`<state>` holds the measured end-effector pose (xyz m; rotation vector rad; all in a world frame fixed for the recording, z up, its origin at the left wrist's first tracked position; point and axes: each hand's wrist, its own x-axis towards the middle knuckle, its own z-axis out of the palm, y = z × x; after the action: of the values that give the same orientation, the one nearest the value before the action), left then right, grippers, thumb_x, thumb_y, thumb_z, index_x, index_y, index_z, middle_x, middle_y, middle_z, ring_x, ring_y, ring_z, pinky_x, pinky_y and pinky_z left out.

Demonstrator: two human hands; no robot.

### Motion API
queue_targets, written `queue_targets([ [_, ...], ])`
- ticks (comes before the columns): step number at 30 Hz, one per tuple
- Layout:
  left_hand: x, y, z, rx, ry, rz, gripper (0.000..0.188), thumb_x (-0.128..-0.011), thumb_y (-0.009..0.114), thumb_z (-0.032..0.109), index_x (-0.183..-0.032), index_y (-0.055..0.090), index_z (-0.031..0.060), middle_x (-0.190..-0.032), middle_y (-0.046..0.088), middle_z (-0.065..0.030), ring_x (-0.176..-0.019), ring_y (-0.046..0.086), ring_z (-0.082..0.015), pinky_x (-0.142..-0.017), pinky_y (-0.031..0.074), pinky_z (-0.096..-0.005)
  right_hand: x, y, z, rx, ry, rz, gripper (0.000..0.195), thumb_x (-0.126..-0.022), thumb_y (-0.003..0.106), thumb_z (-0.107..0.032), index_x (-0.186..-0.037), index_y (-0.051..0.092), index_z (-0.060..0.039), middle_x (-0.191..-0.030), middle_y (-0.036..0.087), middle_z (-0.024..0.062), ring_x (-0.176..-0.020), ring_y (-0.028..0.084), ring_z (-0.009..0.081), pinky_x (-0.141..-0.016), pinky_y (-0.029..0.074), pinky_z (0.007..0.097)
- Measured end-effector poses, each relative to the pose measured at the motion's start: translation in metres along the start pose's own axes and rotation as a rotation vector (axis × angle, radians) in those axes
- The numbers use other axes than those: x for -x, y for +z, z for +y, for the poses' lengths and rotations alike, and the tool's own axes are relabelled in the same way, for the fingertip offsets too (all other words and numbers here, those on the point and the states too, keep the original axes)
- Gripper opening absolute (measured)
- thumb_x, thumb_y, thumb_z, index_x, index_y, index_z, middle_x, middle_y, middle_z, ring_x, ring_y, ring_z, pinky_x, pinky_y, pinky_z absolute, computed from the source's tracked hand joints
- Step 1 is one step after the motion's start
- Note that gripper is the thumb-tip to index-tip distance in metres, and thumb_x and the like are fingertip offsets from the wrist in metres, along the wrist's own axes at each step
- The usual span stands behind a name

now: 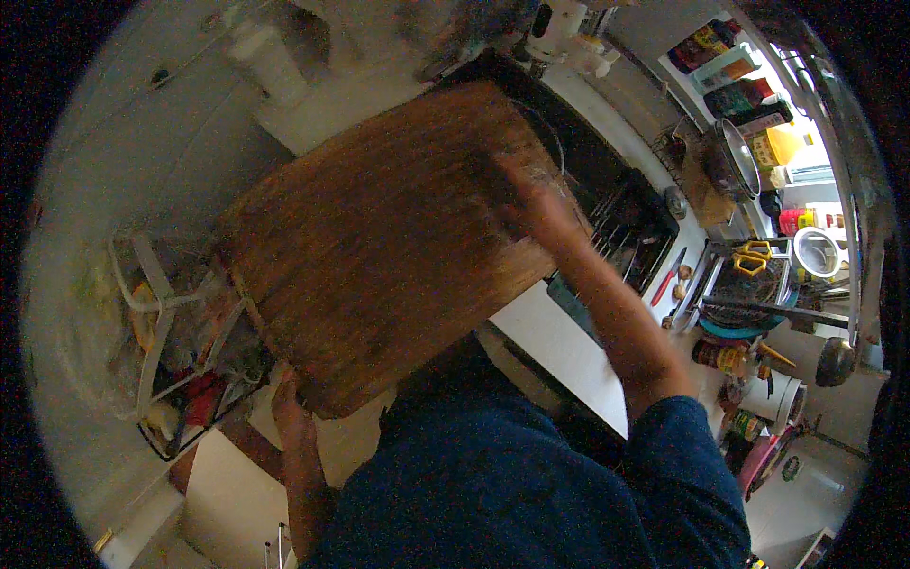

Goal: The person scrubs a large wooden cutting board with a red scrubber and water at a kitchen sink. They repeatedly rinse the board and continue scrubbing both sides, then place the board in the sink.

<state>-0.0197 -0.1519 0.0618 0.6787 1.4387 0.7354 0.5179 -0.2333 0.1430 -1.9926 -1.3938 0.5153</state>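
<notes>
A large brown wooden board (370, 242) spans the middle of the view, tilted in front of my torso. At its lower left corner, my left hand (286, 400) grips the edge, with most of the fingers hidden behind the wood. My right hand (533, 199) lies over the right part of the board's face, near its right edge. That hand is blurred and in shadow, so whether its fingers hold anything is unclear.
A black stove top (625, 220) lies beyond the board's right edge. Along the right counter are a red-handled knife (667, 283), yellow-handled scissors (751, 257), a metal pan (739, 160) and several jars. A white-framed rack (162, 334) with bags stands at left.
</notes>
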Motion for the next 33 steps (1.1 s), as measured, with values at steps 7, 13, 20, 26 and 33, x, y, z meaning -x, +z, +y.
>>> queue_targets([
  [7, 0.03, 0.043, 0.035, -0.032, -0.001, -0.125, 0.052, -0.103, 0.046, 0.031, -0.142, 0.043, -0.0033, -0.146, 0.045, -0.0164, -0.131, 0.048, -0.0304, -0.108, 0.041, -0.045, -0.007, -0.01, 0.041, 0.095, 0.045, -0.007, 0.077, -0.087, 0.063, -0.007, -0.153, 0.029, -0.0246, -0.143, 0.049, 0.0207, -0.136, 0.044, 0.0314, -0.111, 0.037, 0.0416],
  [13, 0.014, 0.016, 0.029, -0.27, -0.012, -0.134, 0.053, -0.102, 0.049, 0.034, -0.141, 0.046, -0.0029, -0.143, 0.048, -0.0174, -0.126, 0.052, -0.0319, -0.105, 0.043, -0.047, -0.017, -0.009, 0.021, 0.199, 0.196, -0.089, 0.071, -0.09, 0.062, -0.017, -0.153, 0.03, -0.0244, -0.135, 0.055, 0.0233, -0.119, 0.059, 0.0339, -0.1, 0.047, 0.0445],
  [20, 0.036, 0.048, 0.044, -0.09, -0.086, 0.061, 0.046, -0.103, 0.045, 0.027, -0.138, 0.048, -0.0034, -0.139, 0.051, -0.0184, -0.123, 0.054, -0.0325, -0.103, 0.044, -0.0464, -0.05, -0.016, 0.054, -0.234, 0.291, -0.096, 0.073, -0.09, 0.064, -0.027, -0.153, 0.028, -0.0206, -0.13, 0.059, 0.0217, -0.108, 0.062, 0.0377, -0.09, 0.052, 0.0439],
  [26, 0.019, 0.02, 0.021, -0.015, -0.03, 0.006, 0.042, -0.102, 0.046, 0.023, -0.135, 0.05, -0.0045, -0.138, 0.051, -0.0172, -0.123, 0.053, -0.0317, -0.104, 0.045, -0.046, -0.032, -0.021, 0.006, -0.463, 0.561, -0.042, 0.066, -0.094, 0.056, -0.021, -0.154, 0.027, -0.0183, -0.13, 0.061, 0.0168, -0.112, 0.061, 0.0324, -0.089, 0.053, 0.0427],
  [33, 0.014, 0.025, 0.032, -0.136, -0.135, -0.088, 0.044, -0.102, 0.048, 0.027, -0.133, 0.051, -0.0039, -0.137, 0.053, -0.0151, -0.121, 0.055, -0.0297, -0.102, 0.047, -0.0433, 0.035, 0.057, 0.088, -0.284, 0.341, -0.143, 0.055, -0.094, 0.059, -0.02, -0.145, 0.043, -0.0115, -0.138, 0.056, 0.0124, -0.116, 0.06, 0.0254, -0.092, 0.051, 0.0401],
])
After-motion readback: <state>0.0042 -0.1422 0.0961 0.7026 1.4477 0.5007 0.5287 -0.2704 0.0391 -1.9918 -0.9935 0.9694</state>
